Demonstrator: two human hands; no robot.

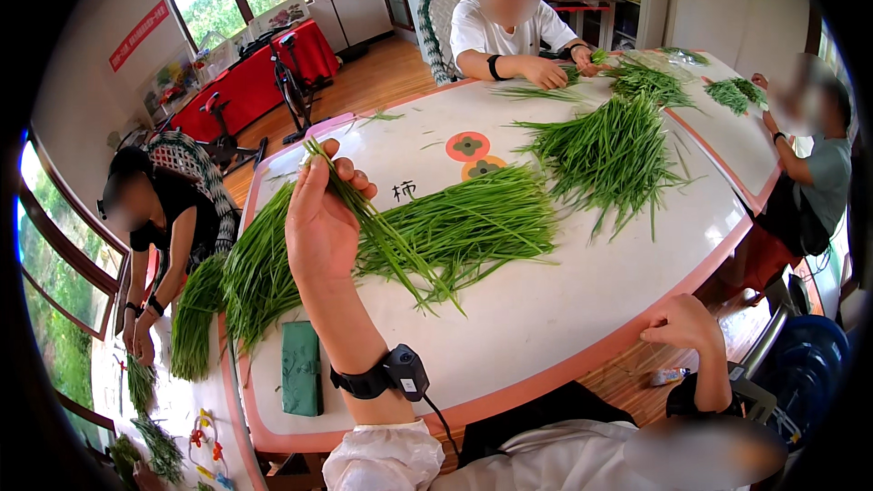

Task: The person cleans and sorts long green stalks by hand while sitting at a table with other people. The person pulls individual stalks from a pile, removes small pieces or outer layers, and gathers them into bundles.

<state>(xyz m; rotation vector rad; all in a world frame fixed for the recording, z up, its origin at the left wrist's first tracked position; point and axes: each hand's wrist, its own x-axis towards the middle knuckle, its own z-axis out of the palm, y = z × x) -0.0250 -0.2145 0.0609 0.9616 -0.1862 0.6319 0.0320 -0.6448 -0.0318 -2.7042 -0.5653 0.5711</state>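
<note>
The left hand (323, 209) is closed, its thumb and fingers gripping a few long green stalks (391, 250) above the table (582, 327). The right hand (687, 325), near the table's edge and well apart from the left, is bent with curled fingers; I cannot tell whether it holds anything. Just right of the left hand lies a wide pile of stalks (491, 218), with another heap (259, 264) to its left and a third bunch (609, 155) farther off to its right.

Left of the left forearm lies a green packet (301, 368), its contents hidden. To the right of the right hand stands a blue plastic jug (807, 364); I cannot see what is in it. Well beyond both hands, a cabinet (627, 0) holds assorted things on its shelves, too small to tell.
</note>
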